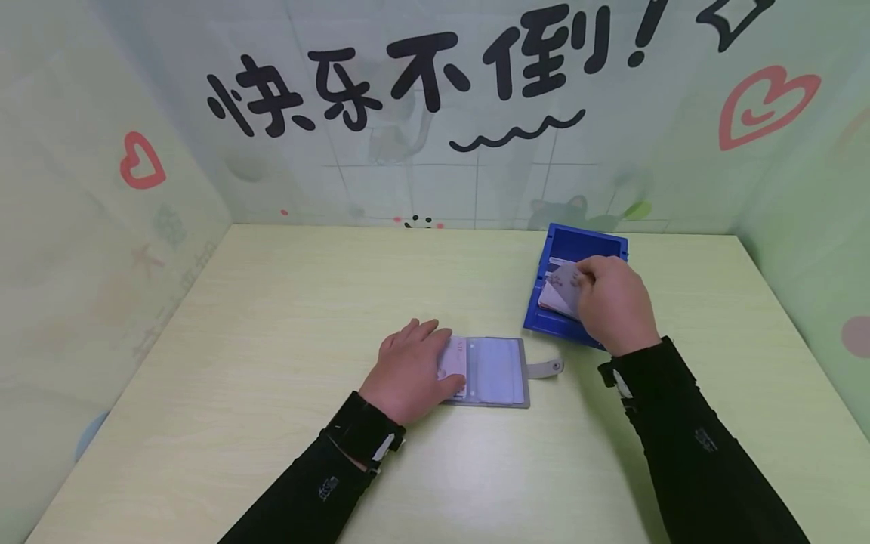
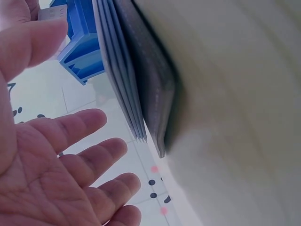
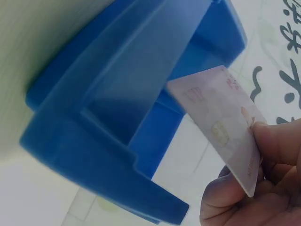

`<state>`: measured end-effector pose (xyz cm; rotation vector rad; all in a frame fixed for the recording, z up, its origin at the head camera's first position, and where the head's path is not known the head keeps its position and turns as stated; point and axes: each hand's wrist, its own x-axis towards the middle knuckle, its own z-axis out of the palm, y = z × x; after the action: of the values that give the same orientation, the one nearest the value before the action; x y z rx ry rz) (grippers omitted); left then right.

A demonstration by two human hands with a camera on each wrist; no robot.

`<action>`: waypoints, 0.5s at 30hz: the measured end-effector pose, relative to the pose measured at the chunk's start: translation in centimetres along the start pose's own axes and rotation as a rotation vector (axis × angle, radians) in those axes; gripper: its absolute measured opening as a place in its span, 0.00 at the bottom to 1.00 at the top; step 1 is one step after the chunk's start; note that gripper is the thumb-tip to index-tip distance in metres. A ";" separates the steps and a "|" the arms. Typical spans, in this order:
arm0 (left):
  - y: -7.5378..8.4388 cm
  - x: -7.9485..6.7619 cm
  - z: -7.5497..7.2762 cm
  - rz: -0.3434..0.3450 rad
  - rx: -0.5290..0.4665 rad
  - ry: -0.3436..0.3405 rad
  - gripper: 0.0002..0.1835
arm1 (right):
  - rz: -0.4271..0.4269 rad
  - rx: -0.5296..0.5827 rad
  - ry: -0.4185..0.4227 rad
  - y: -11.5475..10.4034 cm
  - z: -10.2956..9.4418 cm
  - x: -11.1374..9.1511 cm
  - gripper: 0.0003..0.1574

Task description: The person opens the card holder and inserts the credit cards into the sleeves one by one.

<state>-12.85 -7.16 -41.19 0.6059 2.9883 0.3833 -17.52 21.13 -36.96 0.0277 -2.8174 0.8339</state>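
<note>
Biggest thing here is the pale yellow-green table [image 1: 272,363], boxed in on three sides by light walls [image 1: 102,151] with black painted characters and red hearts on them. Two arms in black sleeves [image 1: 700,446] come in from the bottom edge.

On the right side of the table sits a blue plastic bin [image 1: 584,245], open at the top, with some cards lying in it. From the right wrist view you mostly see its blue walls and rim from down low.

Left of the bin, closer to the person, is a grey card holder [image 1: 499,374] lying open and flat on the table, clear pocket pages facing up, its little snap strap sticking out toward the bin. The left wrist view shows the pages stacked edge-on.

The left hand [image 1: 408,370] rests on the left half of the card holder with fingers pretty much straight and relaxed, pressing the page down, not gripping anything. There's a card showing in the pocket just beside its fingertips.

The right hand [image 1: 612,302] is over the bin, pinching a single pale card [image 1: 564,287] between thumb and fingers. The card is tilted, lifted above the ones in the bin, and has small faint printed pictures on its face. It's well apart from the card holder.
</note>
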 end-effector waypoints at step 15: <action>0.2 -0.1 -0.3 0.029 -0.031 0.054 0.38 | 0.017 0.182 0.099 -1.2 0.3 -2.5 0.13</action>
<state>-12.67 -7.07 -40.87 0.6474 3.0216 0.4550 -15.06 19.84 -37.02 -0.0100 -2.6457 1.0632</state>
